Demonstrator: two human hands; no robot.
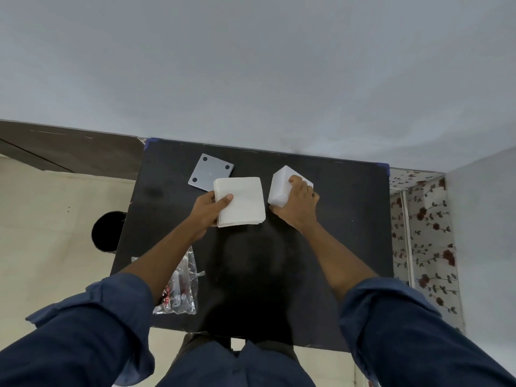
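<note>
Crumpled plastic bag (178,286) at near-left of tabletop (349,233), contents unclear. Grey square plate (208,174) farther back. Left hand (209,210) pinches flat, squarish paper stack (241,202) by left edge, thumb on top. Right hand (298,205) grips white box (282,188) just beside stack, corner turned toward wall.

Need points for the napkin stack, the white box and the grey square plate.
napkin stack (243,201), head view, middle of its top sheet.
white box (280,188), head view, bare face left of the fingers.
grey plate (209,173), head view, centre between its dark dots.
</note>
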